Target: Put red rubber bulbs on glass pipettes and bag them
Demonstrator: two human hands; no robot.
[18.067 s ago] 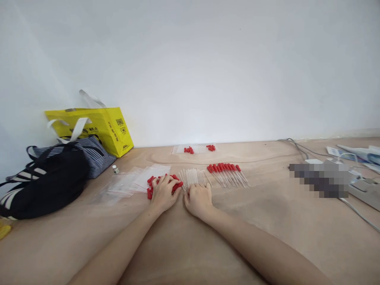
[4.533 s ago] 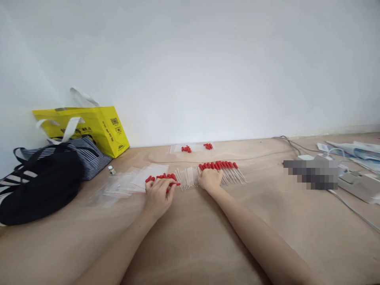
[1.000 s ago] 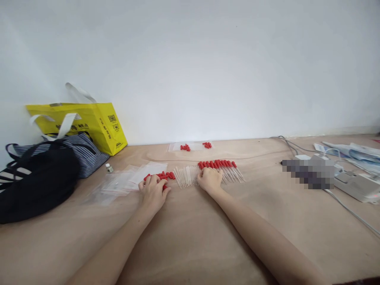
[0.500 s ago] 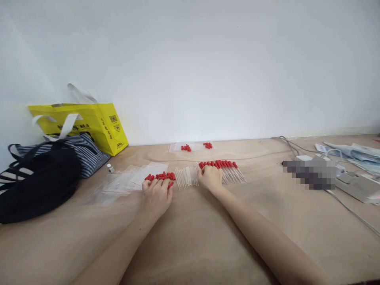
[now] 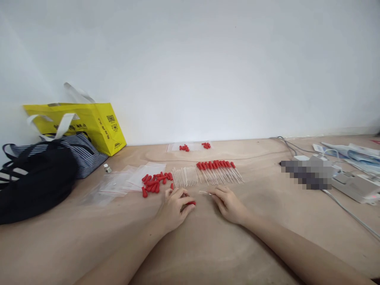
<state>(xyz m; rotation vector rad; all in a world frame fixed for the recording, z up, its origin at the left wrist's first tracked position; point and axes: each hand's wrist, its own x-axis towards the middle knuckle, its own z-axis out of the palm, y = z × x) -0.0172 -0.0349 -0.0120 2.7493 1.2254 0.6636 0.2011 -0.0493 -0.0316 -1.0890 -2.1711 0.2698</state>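
Near the middle of the table, my left hand (image 5: 175, 208) pinches a red rubber bulb (image 5: 190, 203) between thumb and fingers. To its right my right hand (image 5: 228, 204) is closed on a thin clear tube (image 5: 204, 192), whose end points left toward the bulb. Behind the hands lie a row of bare tubes (image 5: 186, 176) and a row of tubes topped with red bulbs (image 5: 221, 172). A loose heap of red bulbs (image 5: 152, 184) sits left of the bare tubes, beside and partly on clear plastic bags (image 5: 118, 182).
A small bottle (image 5: 107, 168) stands near a striped bag (image 5: 84, 154), a black bag (image 5: 41, 182) and a yellow bag (image 5: 103, 126) at left. Another plastic bag with red bulbs (image 5: 184, 148) lies by the wall. Power strip (image 5: 353, 186), cables and packets are at right.
Both hands have moved back toward me from the bulb heap and the tube rows. A red bulb now shows in my left hand and a tube in my right.
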